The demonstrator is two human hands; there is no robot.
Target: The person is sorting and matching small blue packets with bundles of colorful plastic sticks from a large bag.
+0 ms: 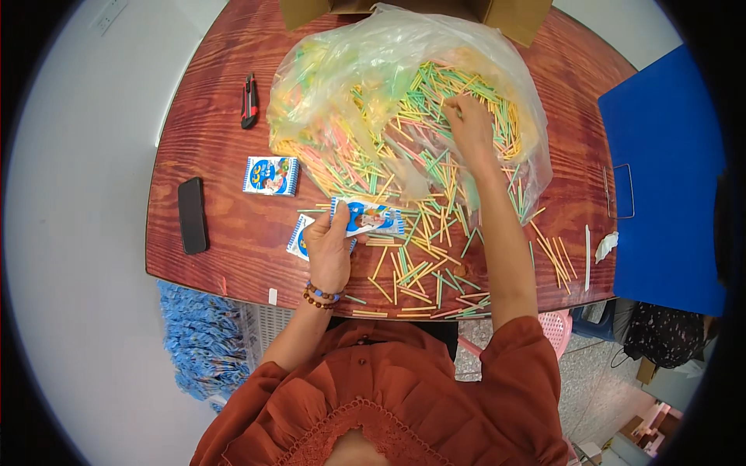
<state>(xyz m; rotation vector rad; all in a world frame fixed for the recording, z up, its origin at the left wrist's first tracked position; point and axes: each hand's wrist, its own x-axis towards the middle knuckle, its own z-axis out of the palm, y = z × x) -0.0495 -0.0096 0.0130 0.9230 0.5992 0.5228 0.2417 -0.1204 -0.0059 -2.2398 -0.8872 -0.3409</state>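
Note:
My left hand (330,241) grips a small blue and white packet (365,218) near the table's front edge, thumb on top. Partly hidden under this hand lies a similar packet (298,239). A large clear plastic bag (342,74) spreads over the middle of the table, full of thin sticks (447,81) in yellow, green and pink. Over the bag's open part, my right hand (471,128) reaches in among the sticks. Its fingers are curled together; whatever is between them is too small to make out.
Loose sticks (423,268) are scattered toward the front edge. At the left are another packet (270,176), a black phone (193,216) and a red-black utility knife (249,101). A cardboard box (307,11) stands behind; a blue panel (660,186) rises at right. Blue wrappers (203,338) are piled below left.

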